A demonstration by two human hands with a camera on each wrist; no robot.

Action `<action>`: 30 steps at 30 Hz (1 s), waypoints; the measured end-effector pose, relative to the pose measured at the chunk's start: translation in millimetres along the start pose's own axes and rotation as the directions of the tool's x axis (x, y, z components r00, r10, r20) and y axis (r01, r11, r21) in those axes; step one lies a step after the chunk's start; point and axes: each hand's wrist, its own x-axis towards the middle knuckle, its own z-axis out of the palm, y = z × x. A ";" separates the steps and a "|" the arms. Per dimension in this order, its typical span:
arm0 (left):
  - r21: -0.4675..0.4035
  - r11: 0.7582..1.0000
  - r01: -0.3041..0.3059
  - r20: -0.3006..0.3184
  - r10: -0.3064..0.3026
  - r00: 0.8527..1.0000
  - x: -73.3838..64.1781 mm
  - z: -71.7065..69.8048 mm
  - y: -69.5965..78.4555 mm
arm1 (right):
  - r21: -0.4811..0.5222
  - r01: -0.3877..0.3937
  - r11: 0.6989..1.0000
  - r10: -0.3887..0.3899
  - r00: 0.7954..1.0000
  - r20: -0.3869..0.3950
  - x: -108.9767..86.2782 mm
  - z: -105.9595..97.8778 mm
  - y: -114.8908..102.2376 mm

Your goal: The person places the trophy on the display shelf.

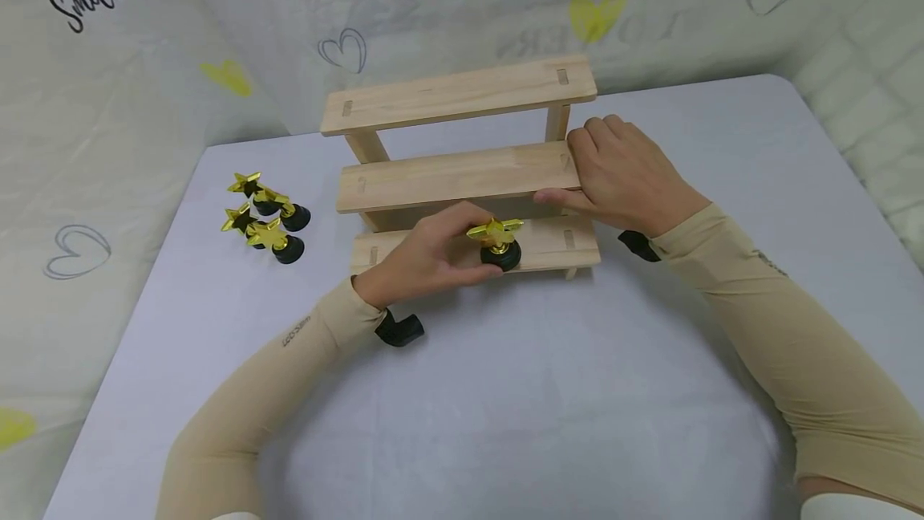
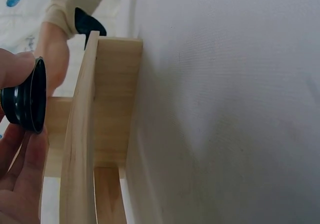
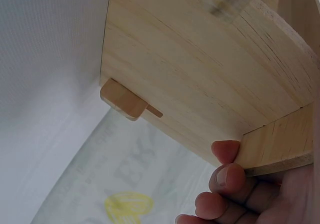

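- The three-tier wooden rack [image 1: 458, 96] stands on the white table [image 1: 491, 392], with a printed cloth [image 1: 447, 2] behind it.
- Four star trophies [image 1: 269, 236] are grouped on the table, left of the rack; their parts overlap in the head view.
- The held trophy [image 1: 503, 255] is located over the front of the lowest tier [image 1: 541, 241]; its black base is apart from the board in the left wrist view.
- The left hand covers part of the lowest tier. The left wrist view does not show the held star. A blurred shape at the top of the right wrist view cannot be identified.
- Left hand [image 1: 439, 253]: reaches in from the front, thumb and fingers pinching the black base.
- Right hand [image 1: 624, 171]: fingers curled around the right end of the middle tier [image 1: 455, 175], thumb along its front edge.
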 end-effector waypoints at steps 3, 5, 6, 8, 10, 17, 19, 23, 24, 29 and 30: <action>-0.008 1.000 0.014 0.017 -0.014 1.000 4.0 2.0 1.1 | 0.000 0.000 1.000 0.000 1.000 -0.004 0.1 0.1 -0.4; -0.015 0.999 0.029 0.026 -0.029 0.999 6.3 3.0 1.6 | 0.000 0.001 1.000 -0.001 1.000 -0.005 0.4 0.0 -0.7; -0.017 0.999 0.040 0.031 -0.039 0.999 7.3 3.5 1.6 | -0.001 0.002 1.000 -0.002 1.000 -0.005 0.6 0.1 -0.7; -0.026 0.998 0.059 0.040 -0.058 0.998 8.8 4.5 1.7 | -0.002 0.002 1.000 -0.002 1.000 -0.004 1.0 0.3 -0.7; -0.030 0.996 0.079 0.047 -0.078 0.996 10.0 5.3 1.6 | -0.001 0.003 1.000 -0.003 1.000 -0.001 1.3 0.3 -0.6; -0.055 0.989 0.137 0.065 -0.134 0.989 14.7 10.0 0.0 | -0.001 -0.007 1.000 0.007 1.000 0.014 0.7 -0.3 -0.5; -0.065 0.987 0.148 0.072 -0.143 0.987 16.3 12.3 -0.3 | -0.002 -0.007 1.000 0.007 1.000 0.017 0.3 -0.2 -0.1; -0.097 0.983 0.158 0.089 -0.150 0.985 19.1 16.9 -0.4 | 0.000 -0.007 1.000 0.007 1.000 0.022 0.0 -0.3 0.3; -0.103 0.982 0.160 0.093 -0.151 0.984 19.8 17.9 -0.4 | -0.001 -0.007 1.000 0.007 1.000 0.022 0.0 -0.2 0.3; -0.130 0.973 0.192 0.114 -0.177 0.978 23.0 21.1 -0.1 | 0.000 -0.009 1.000 0.009 1.000 0.017 0.3 0.5 0.2; -0.132 0.971 0.201 0.117 -0.186 0.976 23.7 21.4 0.1 | 0.001 -0.009 1.000 0.009 1.000 0.015 0.3 0.8 0.1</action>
